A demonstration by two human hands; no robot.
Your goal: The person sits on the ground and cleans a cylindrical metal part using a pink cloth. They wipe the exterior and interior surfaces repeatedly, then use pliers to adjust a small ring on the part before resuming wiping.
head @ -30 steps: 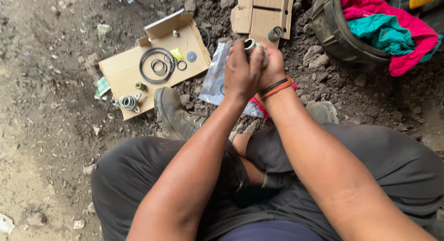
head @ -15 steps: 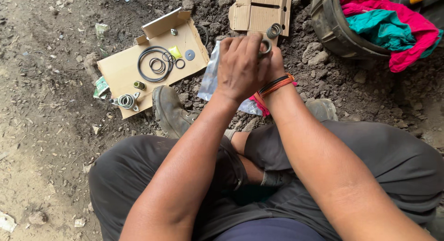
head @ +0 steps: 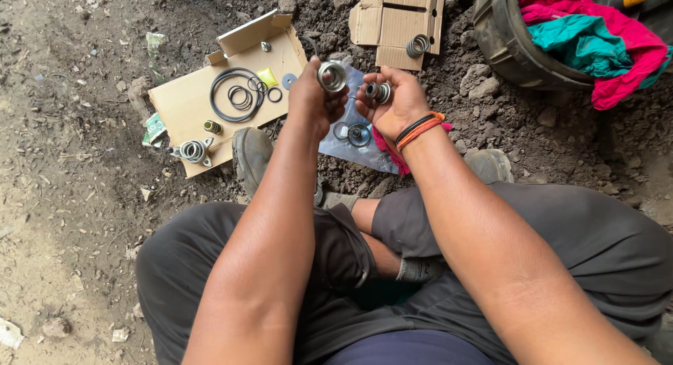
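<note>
The person sits on bare, lumpy brown dirt (head: 63, 161) strewn with stones and scraps. The left hand (head: 314, 98) is closed around a round silver metal ring piece (head: 332, 76), pinched at the fingertips and held up with its open face toward the camera. Just beside it, apart from it, the right hand (head: 392, 102) is cupped palm-up with a small stack of silver metal rings (head: 377, 92) lying against the fingers; black and orange bands (head: 418, 128) circle that wrist.

Directly beneath both hands a clear plastic sheet (head: 364, 151) lies on the dirt with another dark ring (head: 359, 134) on it. Left of the left hand sits a flattened cardboard box (head: 179, 102) carrying a large black rubber ring (head: 235, 95), smaller rings inside it, a yellow bit and a coiled metal spring part (head: 192, 150) near its lower edge. Beyond the right hand, a second piece of cardboard (head: 392, 21) holds one more metal ring (head: 418, 44). Farther off to the right, a dark round tub (head: 508, 46) is stuffed with pink and teal cloths (head: 589, 35).
</note>
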